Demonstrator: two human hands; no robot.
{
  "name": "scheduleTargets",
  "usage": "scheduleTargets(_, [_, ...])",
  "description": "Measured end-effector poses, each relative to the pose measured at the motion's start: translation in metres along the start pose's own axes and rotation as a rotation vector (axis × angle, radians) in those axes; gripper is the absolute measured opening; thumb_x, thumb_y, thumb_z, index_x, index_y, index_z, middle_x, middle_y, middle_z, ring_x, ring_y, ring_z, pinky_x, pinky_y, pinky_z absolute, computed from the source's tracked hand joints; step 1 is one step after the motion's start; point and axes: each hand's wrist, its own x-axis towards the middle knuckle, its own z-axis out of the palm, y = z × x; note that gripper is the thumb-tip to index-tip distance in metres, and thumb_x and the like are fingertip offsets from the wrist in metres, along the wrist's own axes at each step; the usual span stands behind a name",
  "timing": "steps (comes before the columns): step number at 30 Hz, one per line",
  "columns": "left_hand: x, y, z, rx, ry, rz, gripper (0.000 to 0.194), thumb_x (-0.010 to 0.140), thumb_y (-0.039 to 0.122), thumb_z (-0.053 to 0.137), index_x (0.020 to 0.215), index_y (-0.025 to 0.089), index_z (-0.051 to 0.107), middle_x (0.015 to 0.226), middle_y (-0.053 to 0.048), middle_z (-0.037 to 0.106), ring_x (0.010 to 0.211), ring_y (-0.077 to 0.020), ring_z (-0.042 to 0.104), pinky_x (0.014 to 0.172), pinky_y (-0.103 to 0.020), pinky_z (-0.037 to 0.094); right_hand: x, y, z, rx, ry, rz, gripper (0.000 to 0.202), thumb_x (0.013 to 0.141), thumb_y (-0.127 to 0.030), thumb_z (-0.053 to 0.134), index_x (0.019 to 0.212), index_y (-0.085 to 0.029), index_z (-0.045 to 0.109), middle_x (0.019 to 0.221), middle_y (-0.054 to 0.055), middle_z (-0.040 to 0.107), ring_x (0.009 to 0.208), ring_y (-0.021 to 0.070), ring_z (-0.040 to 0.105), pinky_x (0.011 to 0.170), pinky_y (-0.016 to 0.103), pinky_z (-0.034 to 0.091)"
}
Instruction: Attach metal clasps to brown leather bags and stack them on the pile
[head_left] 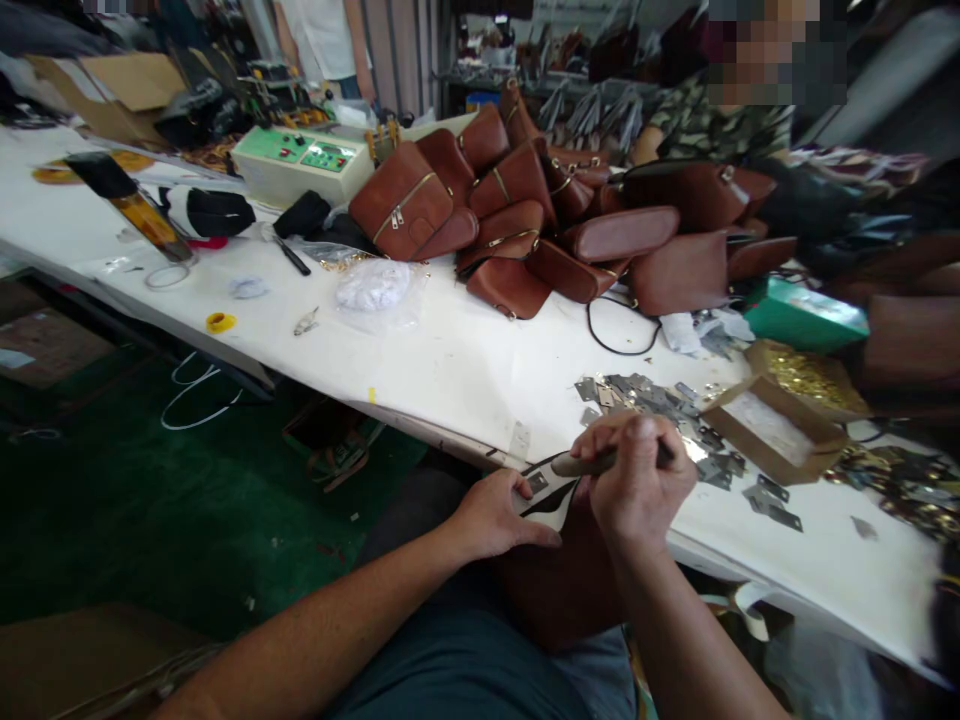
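Observation:
A brown leather bag (559,590) lies in my lap, its opening turned up and showing a pale lining (553,515). A small grey metal plate (538,484) sits on the lining by the rim. My left hand (502,515) grips the bag at its opening, thumb along the near side and fingers on the far side. In the fist of my right hand (641,480) is a dark, rod-shaped tool (581,465), its rounded end pointing left over the bag's opening. Its exact kind is not clear, as the fingers cover most of it.
Loose metal plates (637,395) lie on the white table (450,370) near a cardboard box (787,430) and gold-coloured fittings (810,380). Brown bags (517,215) are piled behind. A green-panelled machine (300,165) stands at the back left. A person in camouflage (720,125) is across the table.

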Motion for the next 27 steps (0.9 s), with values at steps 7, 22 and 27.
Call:
scheduleTargets(7, [-0.019, 0.030, -0.044, 0.300, -0.015, 0.228, 0.049, 0.069, 0.051, 0.085, 0.101, 0.022, 0.061, 0.096, 0.000, 0.068, 0.084, -0.0201, 0.058, 0.076, -0.029, 0.038, 0.068, 0.031, -0.007, -0.716, -0.128, 0.062, 0.037, 0.100, -0.052, 0.057, 0.087, -0.018, 0.066, 0.082, 0.004, 0.065, 0.077, 0.0184, 0.059, 0.075, 0.031, 0.045])
scheduleTargets(22, [0.000, 0.069, -0.072, 0.795, -0.481, 0.377, 0.033, 0.070, 0.037, 0.080, 0.095, 0.025, 0.061, 0.099, 0.003, 0.065, 0.092, -0.0209, 0.057, 0.079, -0.027, 0.036, -0.133, 0.018, -0.254, -0.694, 0.543, 0.625, 0.054, 0.086, -0.060, 0.066, 0.111, -0.014, 0.073, 0.103, 0.014, 0.074, 0.100, 0.0306, 0.066, 0.091, 0.043, 0.050])
scheduleTargets(27, [0.000, 0.079, -0.058, 0.768, -0.556, 0.406, 0.039, 0.066, 0.040, 0.084, 0.094, 0.024, 0.061, 0.099, 0.004, 0.064, 0.093, -0.0205, 0.056, 0.079, -0.028, 0.036, -0.126, 0.046, -0.275, -0.544, 0.479, 0.705, 0.058, 0.075, -0.066, 0.071, 0.101, -0.014, 0.071, 0.091, 0.011, 0.075, 0.082, 0.0256, 0.068, 0.070, 0.033, 0.051])
